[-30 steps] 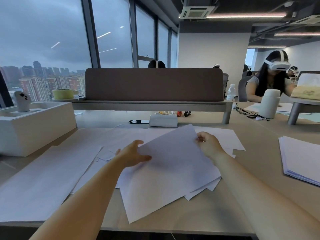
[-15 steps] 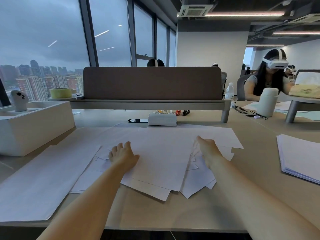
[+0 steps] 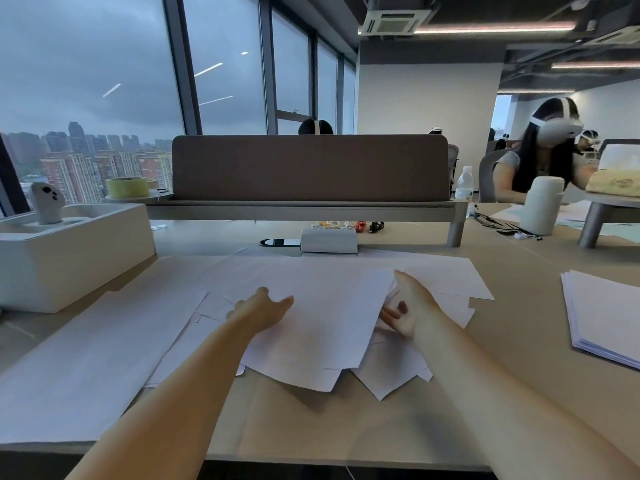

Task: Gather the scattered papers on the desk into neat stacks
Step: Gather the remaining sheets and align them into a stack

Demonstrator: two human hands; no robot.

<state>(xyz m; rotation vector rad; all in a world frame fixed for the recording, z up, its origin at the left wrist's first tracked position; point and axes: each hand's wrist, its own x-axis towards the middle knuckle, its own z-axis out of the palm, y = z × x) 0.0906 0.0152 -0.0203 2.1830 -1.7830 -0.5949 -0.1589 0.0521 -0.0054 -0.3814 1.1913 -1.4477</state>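
My left hand lies flat on the papers, my right hand at their edge, grip unclear: thin, slippery sheets I'd square edgewise.

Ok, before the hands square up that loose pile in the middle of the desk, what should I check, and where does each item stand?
1. Left hand steadies the loose pile: ok, it rests flat on top.
2. Right hand has a hold on the pile's right edge: cannot tell; its fingers curl there, but a pinch is unclear.
3. Pile edges aligned: not ok, corners fan out toward the near side.
4. Bare desk in front of the pile: ok.
5. Stack on the right lies apart from the pile: ok.
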